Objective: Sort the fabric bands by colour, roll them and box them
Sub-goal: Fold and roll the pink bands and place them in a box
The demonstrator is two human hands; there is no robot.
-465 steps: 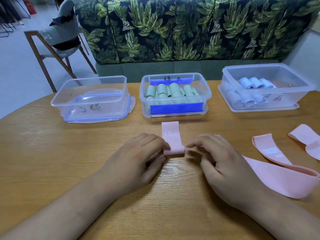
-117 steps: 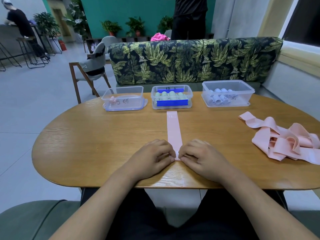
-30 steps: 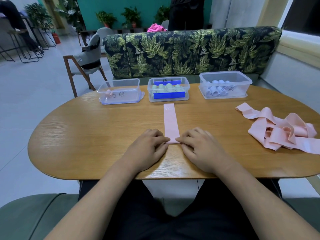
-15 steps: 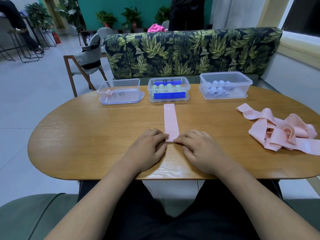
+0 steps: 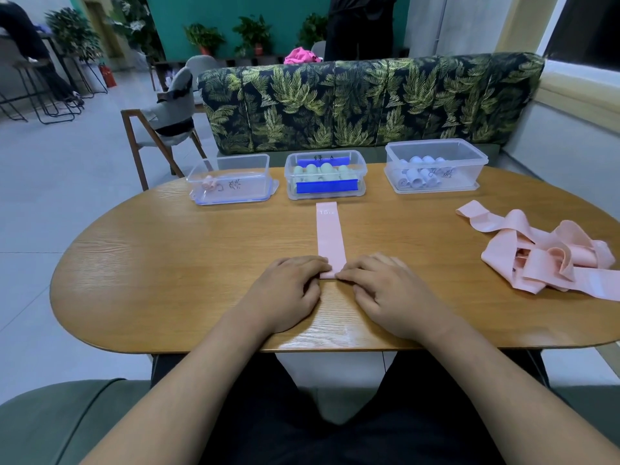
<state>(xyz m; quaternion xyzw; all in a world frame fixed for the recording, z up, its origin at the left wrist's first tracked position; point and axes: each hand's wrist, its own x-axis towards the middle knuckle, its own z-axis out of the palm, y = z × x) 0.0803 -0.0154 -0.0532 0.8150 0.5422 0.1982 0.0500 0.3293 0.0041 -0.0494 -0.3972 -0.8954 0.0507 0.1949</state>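
While curled, fingers point(image 5: 359, 268) on pink band point(image 5: 330, 238).

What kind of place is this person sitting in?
Probably a café or shared lounge: a leaf-print booth sofa behind the oval table, bar stools at a counter on the left, and potted plants along a teal wall.

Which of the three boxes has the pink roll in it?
The leftmost box, holding one pink roll; the middle box holds green rolls, the right box whitish rolls.
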